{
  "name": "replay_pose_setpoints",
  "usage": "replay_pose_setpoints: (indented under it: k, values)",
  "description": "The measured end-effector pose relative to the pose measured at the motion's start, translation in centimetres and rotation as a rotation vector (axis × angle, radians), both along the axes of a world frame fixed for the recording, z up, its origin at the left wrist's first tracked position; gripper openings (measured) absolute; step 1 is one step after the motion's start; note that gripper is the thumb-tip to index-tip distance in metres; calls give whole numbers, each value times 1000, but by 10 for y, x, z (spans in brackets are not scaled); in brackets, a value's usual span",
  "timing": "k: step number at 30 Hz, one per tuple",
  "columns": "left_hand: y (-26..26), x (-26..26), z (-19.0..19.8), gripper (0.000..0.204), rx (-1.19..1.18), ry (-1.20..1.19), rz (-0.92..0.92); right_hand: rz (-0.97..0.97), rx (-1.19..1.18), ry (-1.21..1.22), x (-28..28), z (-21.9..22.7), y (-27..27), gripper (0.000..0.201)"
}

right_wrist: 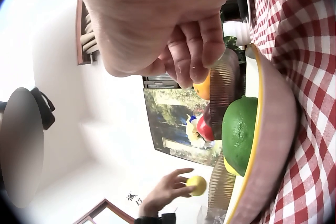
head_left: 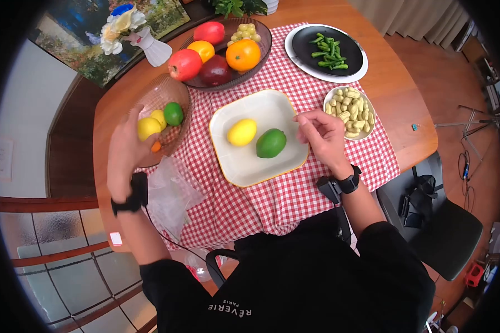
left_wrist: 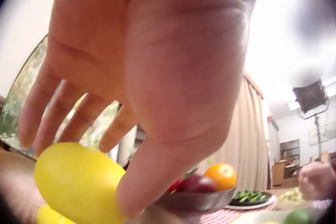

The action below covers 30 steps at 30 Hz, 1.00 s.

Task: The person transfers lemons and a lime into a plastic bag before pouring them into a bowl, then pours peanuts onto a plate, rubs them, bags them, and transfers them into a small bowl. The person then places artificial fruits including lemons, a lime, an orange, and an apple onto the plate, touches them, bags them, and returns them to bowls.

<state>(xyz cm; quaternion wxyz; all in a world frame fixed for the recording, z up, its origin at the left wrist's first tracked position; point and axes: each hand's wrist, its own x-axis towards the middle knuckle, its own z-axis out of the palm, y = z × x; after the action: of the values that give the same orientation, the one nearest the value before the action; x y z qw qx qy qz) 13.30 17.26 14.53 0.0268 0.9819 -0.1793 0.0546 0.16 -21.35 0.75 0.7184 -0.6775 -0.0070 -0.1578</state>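
My left hand (head_left: 126,141) is over the brown see-through basket (head_left: 178,91) at the left, its thumb and fingertips around a yellow lemon (left_wrist: 79,182). The right wrist view shows this lemon (right_wrist: 196,185) held level with the basket's upper edge. Another lemon (head_left: 159,116), a green lime (head_left: 173,114) and a small orange piece (head_left: 156,146) are in the basket. A white dish (head_left: 250,172) with a yellow rim holds one lemon (head_left: 242,132) and one lime (head_left: 271,143). My right hand (head_left: 323,136), fingers loosely bent and holding nothing, hovers by the dish's right rim.
Behind stands a dark fruit bowl (head_left: 264,53) with oranges, grapes and red fruit. Green peppers (head_left: 330,53) lie on a black plate (head_left: 305,55); a bowl of peanuts (head_left: 351,111) is at the right. A clear plastic bag (head_left: 172,191) lies near my left wrist on the checked cloth (head_left: 272,205).
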Motion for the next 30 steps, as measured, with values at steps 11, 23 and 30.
replay_pose_setpoints:
  k: [11,23,30]
  values:
    - [-123,-108,-100,51,-423,98,-331,325,-1053,-297,9,38,16,54]
    - [-106,-79,-123,55,-535,120,-377,376,-1030,-68,45,33,23,42]
    - [-116,-91,-120,69,-444,27,-373,238,-952,-332,51,18,20,30]
